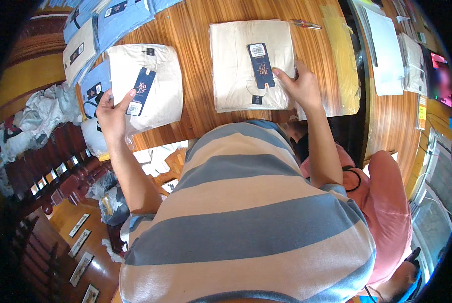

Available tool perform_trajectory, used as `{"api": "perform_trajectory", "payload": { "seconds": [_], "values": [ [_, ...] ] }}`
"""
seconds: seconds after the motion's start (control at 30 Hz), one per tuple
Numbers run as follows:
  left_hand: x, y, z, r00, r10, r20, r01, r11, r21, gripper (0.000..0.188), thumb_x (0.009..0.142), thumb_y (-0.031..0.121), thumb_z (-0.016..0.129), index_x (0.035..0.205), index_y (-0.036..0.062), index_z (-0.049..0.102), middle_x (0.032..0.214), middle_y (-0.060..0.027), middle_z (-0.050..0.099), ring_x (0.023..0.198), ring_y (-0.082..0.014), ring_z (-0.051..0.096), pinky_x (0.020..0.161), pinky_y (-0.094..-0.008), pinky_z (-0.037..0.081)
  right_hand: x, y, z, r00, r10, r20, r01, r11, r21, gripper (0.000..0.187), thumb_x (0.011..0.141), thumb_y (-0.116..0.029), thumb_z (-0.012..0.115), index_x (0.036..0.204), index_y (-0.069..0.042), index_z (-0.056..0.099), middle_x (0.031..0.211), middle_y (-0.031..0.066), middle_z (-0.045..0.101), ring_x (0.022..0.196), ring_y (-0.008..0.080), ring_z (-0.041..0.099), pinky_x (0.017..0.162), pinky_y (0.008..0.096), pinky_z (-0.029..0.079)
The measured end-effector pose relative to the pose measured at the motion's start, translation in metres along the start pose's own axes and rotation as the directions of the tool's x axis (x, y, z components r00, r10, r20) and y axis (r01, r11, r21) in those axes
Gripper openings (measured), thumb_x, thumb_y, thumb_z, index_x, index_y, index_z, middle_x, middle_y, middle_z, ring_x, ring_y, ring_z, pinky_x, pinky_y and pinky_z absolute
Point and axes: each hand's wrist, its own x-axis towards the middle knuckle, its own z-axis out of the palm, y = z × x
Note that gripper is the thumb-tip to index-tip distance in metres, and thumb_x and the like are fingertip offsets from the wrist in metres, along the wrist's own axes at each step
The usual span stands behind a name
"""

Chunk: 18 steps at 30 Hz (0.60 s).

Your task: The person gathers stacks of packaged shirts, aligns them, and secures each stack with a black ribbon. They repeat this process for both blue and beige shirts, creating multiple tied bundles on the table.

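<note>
Two folded cream shirts lie side by side on the wood-grain table. Each bears a navy hang tag. At the left shirt (165, 86), my left hand (112, 113) closes on the left edge, its thumb on the front near the tag (141, 91). The right shirt (231, 55) is inside a clear plastic bag, its neckline toward me. My right hand (304, 86) grips that shirt's right edge, with the thumb on top beside its tag (260, 65). Some fingers of my right hand are hidden.
Stacked blue folded shirts (122, 22) stand at the upper left, with crumpled plastic (49, 111) beyond the table's left edge. Yellow plastic sheets (339, 60) lie right of the bagged shirt. White sheets (385, 53) are farther right. A person in pink (387, 207) is close on my right.
</note>
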Motion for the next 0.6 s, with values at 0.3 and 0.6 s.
{"api": "perform_trajectory", "payload": {
  "seconds": [0.3,0.6],
  "values": [
    [0.013,0.068,0.033,0.995,-0.094,-0.037,0.059,0.837,-0.544,0.023,0.096,0.009,0.074,0.116,-0.0004,0.068,0.103,-0.0099,0.075,0.092,-0.0141,0.072,0.077,-0.0316,0.061,0.002,0.02,0.021,0.997,0.079,-0.002,-0.071,0.901,0.428,0.076,0.085,-0.043,0.085,0.133,0.009,0.056,0.12,0.0187,0.068,0.11,0.0302,0.067,0.098,0.0379,0.053],
    [0.004,-0.04,0.238,0.935,0.211,0.286,-0.194,0.977,-0.088,0.078,0.081,0.035,0.09,0.132,-0.0111,0.054,0.118,-0.0199,0.069,0.102,-0.0239,0.07,0.089,-0.0344,0.057,0.033,0.049,-0.005,0.868,0.414,0.275,-0.497,0.714,0.493,0.081,0.095,-0.057,0.067,0.139,0.009,0.054,0.129,0.0202,0.067,0.116,0.0269,0.066,0.1,0.0336,0.051]
  ]
}}
